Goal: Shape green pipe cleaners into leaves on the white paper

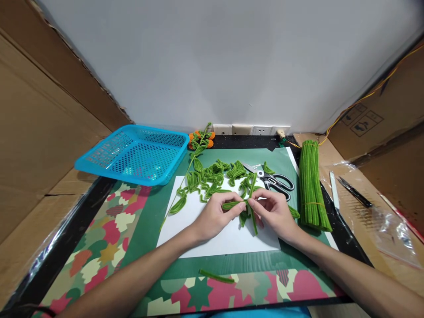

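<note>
Both hands meet over a white sheet of paper (202,240) at the middle of the table. My left hand (215,216) pinches a folded green pipe-cleaner leaf (232,205) that lies sideways. My right hand (274,212) pinches a green pipe-cleaner stem (253,201) that stands nearly upright and crosses the leaf at my fingertips. Behind the hands lies a pile of several folded green leaves (212,176). A long thin stem with leaves and orange pom-pom flowers (200,141) runs from the paper's left edge to the back.
Scissors (274,181) lie just behind my right hand. A banded bundle of green pipe cleaners (311,185) lies at the right, with tweezers (354,192) and a clear bag (384,225) beyond. A blue basket (132,154) sits back left. A short green piece (217,277) lies near the front edge.
</note>
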A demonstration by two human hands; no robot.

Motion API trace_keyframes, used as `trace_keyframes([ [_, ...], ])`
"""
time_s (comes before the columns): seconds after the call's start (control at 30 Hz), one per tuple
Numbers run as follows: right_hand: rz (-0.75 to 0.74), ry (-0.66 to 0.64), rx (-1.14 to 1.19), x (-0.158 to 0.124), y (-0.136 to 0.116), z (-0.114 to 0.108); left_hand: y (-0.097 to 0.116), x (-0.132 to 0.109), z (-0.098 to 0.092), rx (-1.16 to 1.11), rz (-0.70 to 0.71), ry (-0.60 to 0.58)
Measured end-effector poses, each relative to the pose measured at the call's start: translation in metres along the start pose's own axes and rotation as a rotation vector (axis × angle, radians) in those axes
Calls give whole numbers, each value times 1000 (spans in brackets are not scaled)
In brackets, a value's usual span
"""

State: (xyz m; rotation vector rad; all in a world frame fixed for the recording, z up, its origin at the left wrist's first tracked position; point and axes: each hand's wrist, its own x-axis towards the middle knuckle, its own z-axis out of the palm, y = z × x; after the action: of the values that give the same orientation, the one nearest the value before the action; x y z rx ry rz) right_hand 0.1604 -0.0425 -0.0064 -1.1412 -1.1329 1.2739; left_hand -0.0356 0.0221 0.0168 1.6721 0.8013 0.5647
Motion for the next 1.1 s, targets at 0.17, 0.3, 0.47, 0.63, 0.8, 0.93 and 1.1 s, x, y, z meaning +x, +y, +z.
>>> trace_keyframes([
  [0.17, -52, 0, -16, 1, 2, 1, -2, 1, -2, 26, 32, -21],
  [0.3, -69, 26, 11, 1, 1, 1, -6, 1, 1, -15, 26, 35],
  [0.47, -68, 101, 122, 1, -2, 1, -8, 0, 4, -211, -9, 23],
  [0.63, -157, 190, 106, 3, 4, 0, -4, -3, 4, -114, -43, -39],
  [0.8, -121, 208, 191, 5, 9, 0, -2, -5, 4, 67, -4, -103],
  [0.93, -13, 143, 320, 4, 5, 0, -1, -7, 3, 234, 103, -172],
  [1.1, -10, 114, 330, 4, 3, 0, -2, -8, 2, 177, 62, -151],
])
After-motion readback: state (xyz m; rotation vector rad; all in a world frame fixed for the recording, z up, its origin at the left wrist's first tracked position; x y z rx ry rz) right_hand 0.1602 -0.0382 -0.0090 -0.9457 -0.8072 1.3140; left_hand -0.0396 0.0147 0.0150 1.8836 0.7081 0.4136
